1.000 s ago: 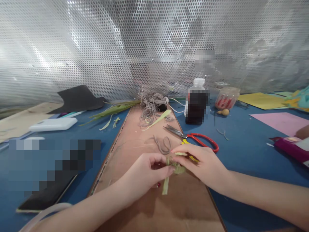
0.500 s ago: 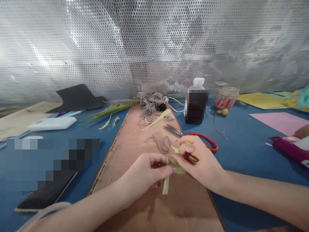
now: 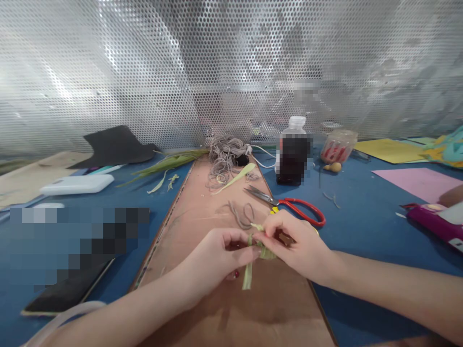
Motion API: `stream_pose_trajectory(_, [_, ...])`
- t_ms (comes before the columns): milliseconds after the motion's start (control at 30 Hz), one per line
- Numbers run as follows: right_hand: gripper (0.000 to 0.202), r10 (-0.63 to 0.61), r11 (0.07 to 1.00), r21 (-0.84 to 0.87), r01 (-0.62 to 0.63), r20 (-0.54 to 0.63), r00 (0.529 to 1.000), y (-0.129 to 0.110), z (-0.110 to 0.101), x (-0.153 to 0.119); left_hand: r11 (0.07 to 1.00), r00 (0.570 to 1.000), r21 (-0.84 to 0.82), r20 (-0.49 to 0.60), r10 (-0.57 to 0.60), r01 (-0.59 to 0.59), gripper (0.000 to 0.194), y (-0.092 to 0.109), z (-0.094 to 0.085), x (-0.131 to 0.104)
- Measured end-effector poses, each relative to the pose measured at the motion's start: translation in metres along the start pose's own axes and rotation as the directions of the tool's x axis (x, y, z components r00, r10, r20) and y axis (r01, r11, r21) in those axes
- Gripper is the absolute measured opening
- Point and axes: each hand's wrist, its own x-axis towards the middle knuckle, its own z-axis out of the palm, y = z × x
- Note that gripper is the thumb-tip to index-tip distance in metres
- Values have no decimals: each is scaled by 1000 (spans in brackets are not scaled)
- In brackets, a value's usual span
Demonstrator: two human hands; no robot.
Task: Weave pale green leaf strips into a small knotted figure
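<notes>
My left hand (image 3: 226, 250) pinches a pale green leaf strip (image 3: 247, 276), whose tail hangs below the fingertips. Close against it on the right, my right hand (image 3: 294, 243) has its thumb and fingers pressed together on the upper part of the same green piece. A wider folded green part (image 3: 267, 251) shows between the hands, partly hidden by the fingers. Just beyond my fingers lies a loop of grey cord (image 3: 244, 216). Red-handled scissors (image 3: 302, 210) rest behind my right hand, beside something small and yellow (image 3: 275, 210).
Brown cardboard (image 3: 195, 193) lies on the blue table (image 3: 347, 226). Behind are tangled grey cord (image 3: 227, 152), a dark bottle (image 3: 291, 154) and a jar (image 3: 338, 146). A white case (image 3: 77, 184) and a black object (image 3: 68, 294) sit left, a purple packet (image 3: 434, 224) right.
My right hand's fingers have curled in and moved down slightly onto the green piece, uncovering the small yellow thing by the scissors. My left hand has hardly moved.
</notes>
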Motion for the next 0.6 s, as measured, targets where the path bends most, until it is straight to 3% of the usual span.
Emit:
stream_pose_trajectory(133, [11,-156,976,-143,165,70,985,-3,-6,5,1000,1000,1,-3,6,-6,16,2,0,-1])
stream_pose_trajectory(467, [27,-225,963,-109,247,180,958,-2,-18,7,1000,1000,-28,6,13,-13,19,-4,-5,2])
stream_pose_trajectory(600, [24,-234,952,-150,268,209,949,1,-20,8,999,1000,-39,-8,3,-3,17,-2,-4,0])
